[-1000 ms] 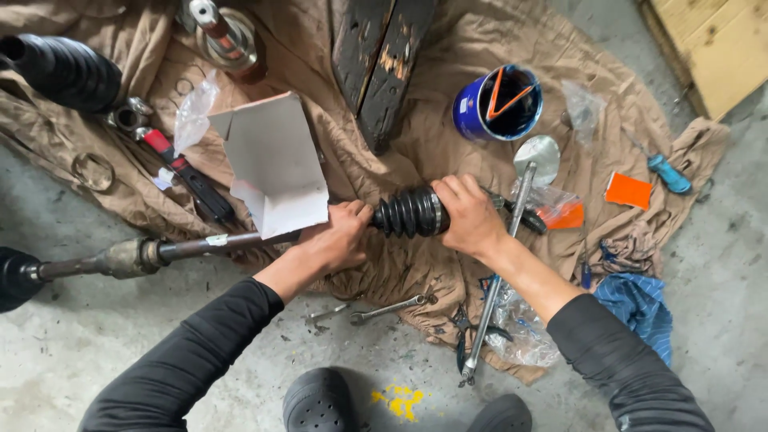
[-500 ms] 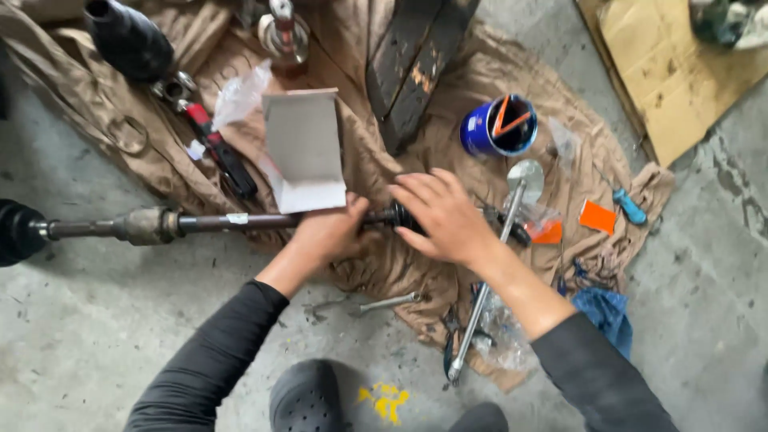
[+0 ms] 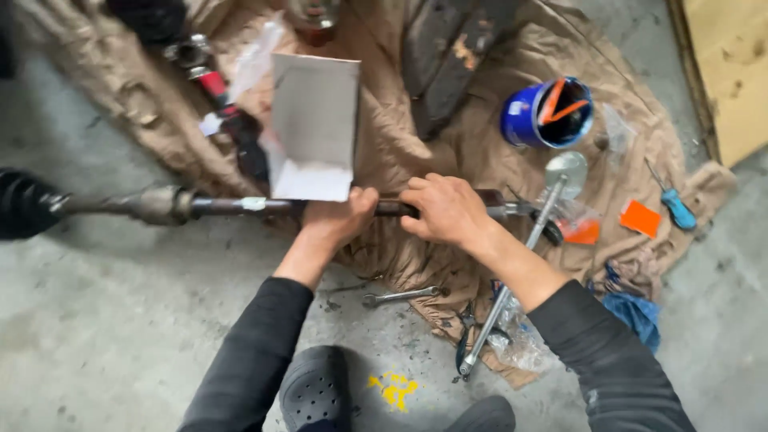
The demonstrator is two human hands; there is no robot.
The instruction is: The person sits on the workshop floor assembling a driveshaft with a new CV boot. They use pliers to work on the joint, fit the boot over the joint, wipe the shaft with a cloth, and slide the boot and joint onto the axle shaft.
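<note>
Axle shaft [image 3: 224,206] lies along the concrete floor, reaching onto the near edge of a brown cloth [image 3: 448,144]. Both hands grip it side by side: left hand [image 3: 336,220], right hand [image 3: 448,210] covering its boot end. A wrench [image 3: 400,296] lies unused just below; blue tub [image 3: 548,112] beyond.

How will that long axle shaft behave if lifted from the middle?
The axle shaft looks like solid metal, so probably stiff and heavy. The bulky black boot at one end may drag that side down. Round and grimy, it could roll or slip; both the left hand and right hand grip it.
</note>
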